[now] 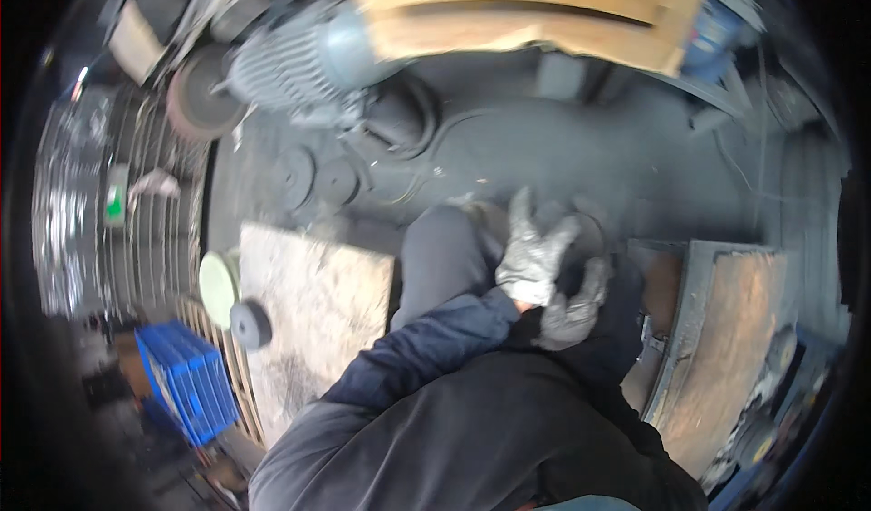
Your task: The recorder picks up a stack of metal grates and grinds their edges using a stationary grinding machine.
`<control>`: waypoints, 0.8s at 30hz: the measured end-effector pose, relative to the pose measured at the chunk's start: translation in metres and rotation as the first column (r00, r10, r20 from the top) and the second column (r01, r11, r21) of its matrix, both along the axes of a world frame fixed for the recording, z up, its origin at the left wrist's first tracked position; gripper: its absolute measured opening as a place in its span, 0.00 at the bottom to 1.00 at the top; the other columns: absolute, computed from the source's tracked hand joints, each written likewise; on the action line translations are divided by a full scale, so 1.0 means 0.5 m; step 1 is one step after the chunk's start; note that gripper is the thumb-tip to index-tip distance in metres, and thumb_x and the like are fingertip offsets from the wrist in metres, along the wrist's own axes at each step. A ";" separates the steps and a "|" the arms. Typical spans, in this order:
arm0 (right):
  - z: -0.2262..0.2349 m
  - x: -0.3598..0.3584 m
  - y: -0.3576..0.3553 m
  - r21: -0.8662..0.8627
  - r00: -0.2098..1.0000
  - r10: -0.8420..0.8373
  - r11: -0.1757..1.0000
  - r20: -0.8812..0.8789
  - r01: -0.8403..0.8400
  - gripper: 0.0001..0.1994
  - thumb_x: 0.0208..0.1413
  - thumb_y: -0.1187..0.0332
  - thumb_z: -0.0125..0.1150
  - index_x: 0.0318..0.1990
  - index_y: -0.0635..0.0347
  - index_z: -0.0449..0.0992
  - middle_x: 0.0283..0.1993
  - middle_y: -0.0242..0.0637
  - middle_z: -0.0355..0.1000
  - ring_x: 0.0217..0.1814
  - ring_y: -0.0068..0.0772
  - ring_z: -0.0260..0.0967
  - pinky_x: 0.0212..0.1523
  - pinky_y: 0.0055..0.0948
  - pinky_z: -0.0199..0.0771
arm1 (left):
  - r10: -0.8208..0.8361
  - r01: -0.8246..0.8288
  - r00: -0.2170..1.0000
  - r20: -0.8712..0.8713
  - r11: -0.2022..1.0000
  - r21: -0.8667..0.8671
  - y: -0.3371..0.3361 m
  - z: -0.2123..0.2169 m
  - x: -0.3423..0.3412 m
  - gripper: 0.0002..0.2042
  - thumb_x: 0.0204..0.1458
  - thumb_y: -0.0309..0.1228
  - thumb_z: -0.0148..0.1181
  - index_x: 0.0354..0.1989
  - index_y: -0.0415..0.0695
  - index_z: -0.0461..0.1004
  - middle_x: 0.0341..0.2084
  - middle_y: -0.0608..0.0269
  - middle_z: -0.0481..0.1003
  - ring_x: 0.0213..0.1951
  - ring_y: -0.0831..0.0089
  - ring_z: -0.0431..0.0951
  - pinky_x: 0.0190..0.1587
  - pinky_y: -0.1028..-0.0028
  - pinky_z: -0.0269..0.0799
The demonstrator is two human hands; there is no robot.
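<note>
While both gloved hands meet over the raised knee [445, 261], the left hand [533, 252] spreads its grip apart, fingers pointing up, and the right hand [573, 309] curls just below it; whether that grip clamps anything I cannot tell. Left of the grip lies a worn board [313, 316] with a dark wheel [250, 324] and a blue crate [186, 382]; above it stands a grey motor [299, 62]

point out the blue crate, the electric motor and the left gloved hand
blue crate [186, 384]: head view, on its ribbed side
electric motor [290, 62]: head view, on its finned housing
left hand [533, 252]: head view, back of glove
</note>
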State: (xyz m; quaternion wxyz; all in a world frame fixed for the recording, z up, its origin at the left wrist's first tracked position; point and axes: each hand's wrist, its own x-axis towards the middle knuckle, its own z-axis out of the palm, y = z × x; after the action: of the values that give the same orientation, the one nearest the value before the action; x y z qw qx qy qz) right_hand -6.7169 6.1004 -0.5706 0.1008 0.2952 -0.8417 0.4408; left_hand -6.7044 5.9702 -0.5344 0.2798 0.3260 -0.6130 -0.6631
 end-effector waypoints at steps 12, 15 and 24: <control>0.065 0.104 -0.021 0.175 0.968 0.251 0.952 0.019 -0.250 0.37 0.63 0.56 0.60 0.72 0.69 0.56 0.72 0.60 0.55 0.75 0.55 0.53 0.73 0.45 0.53 | 0.413 -0.241 0.728 0.546 0.901 -0.360 -0.073 0.379 0.605 0.25 0.50 0.41 0.71 0.54 0.42 0.76 0.53 0.51 0.77 0.55 0.57 0.78 0.56 0.65 0.74; 0.073 0.135 -0.038 0.144 0.951 0.310 0.940 0.027 -0.310 0.36 0.63 0.57 0.60 0.72 0.69 0.55 0.72 0.59 0.55 0.75 0.55 0.53 0.73 0.45 0.53 | 0.663 -0.360 0.345 0.664 0.747 -0.559 -0.066 0.336 0.900 0.20 0.52 0.44 0.67 0.50 0.45 0.79 0.44 0.53 0.82 0.48 0.56 0.82 0.51 0.64 0.77; 0.087 0.207 -0.063 0.068 0.909 0.409 0.908 0.081 -0.414 0.36 0.62 0.60 0.60 0.72 0.68 0.55 0.73 0.59 0.55 0.75 0.54 0.53 0.74 0.44 0.52 | 0.469 -0.206 0.114 0.876 0.874 -0.441 -0.002 0.282 1.192 0.27 0.43 0.34 0.73 0.56 0.51 0.78 0.48 0.52 0.81 0.52 0.54 0.80 0.56 0.59 0.75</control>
State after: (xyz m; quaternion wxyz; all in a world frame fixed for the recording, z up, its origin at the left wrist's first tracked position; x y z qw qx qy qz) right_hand -6.6134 6.0688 -0.5270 -0.0341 0.4554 -0.7811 0.4258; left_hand -6.1085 5.9693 -0.3935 0.0093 0.7660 -0.6231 -0.1579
